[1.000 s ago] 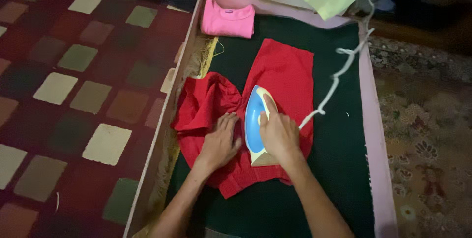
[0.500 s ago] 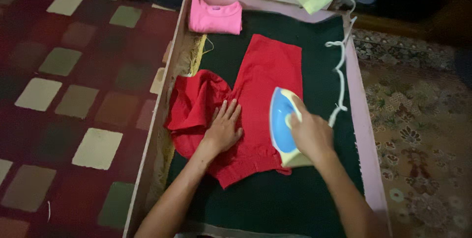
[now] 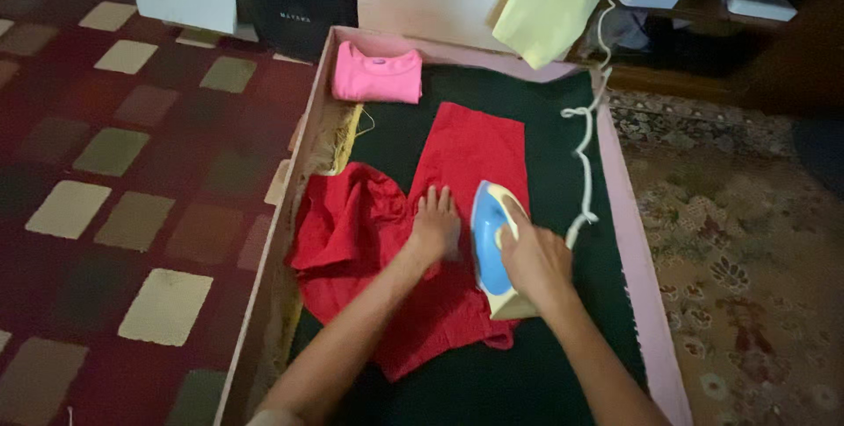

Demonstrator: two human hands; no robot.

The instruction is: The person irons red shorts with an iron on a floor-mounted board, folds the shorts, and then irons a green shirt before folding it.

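Both hands on red garment (image 3: 457, 171), mid dark-green surface (image 3: 563, 127). Left hand (image 3: 435, 228) flat, fingers spread, pressing cloth. Right hand (image 3: 532, 259) fingers clamped on blue iron (image 3: 491, 241) just beside.

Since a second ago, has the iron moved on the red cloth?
Yes. The iron, gripped by the right hand, first slid toward the pink right edge of the board, then back toward the left hand.

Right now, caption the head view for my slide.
Right hand presses a blue iron on a red garment; left hand flattens it.
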